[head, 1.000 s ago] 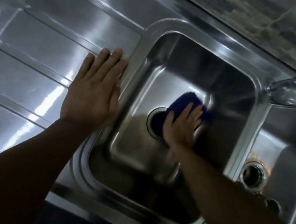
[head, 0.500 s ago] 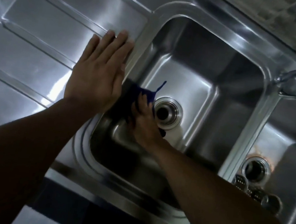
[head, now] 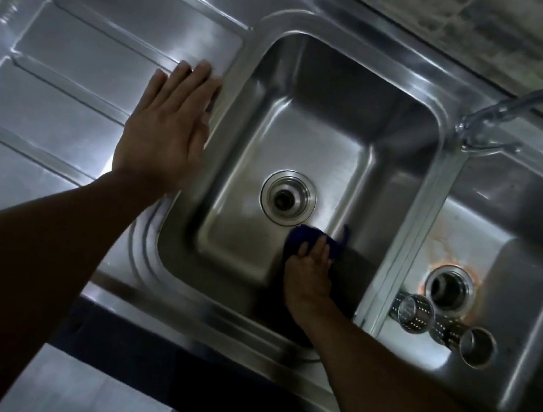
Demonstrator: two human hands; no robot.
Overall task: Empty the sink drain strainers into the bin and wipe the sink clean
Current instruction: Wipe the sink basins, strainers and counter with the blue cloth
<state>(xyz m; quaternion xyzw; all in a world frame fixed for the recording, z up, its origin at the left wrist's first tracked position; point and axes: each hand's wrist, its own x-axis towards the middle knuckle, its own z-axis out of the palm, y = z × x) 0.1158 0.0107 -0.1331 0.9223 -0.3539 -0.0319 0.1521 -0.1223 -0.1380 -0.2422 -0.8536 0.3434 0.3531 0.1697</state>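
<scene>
Right hand (head: 309, 273) presses the blue cloth (head: 300, 239) under its fingers, scrubbing the basin floor (head: 242, 236) — left hand (head: 166, 129), fingers together, flat on the drainboard (head: 73, 76) for support.

Right hand (head: 309, 273) with blue cloth (head: 307, 241) swept across basin floor around drain (head: 287, 197): one second ago on far right of drain, cloth partly over its opening; half second ago on left of drain, against left wall under left hand; now near right of drain, by front wall. Drain fully uncovered. Cloth's loose tail shifted from pointing above drain to right of it.
</scene>
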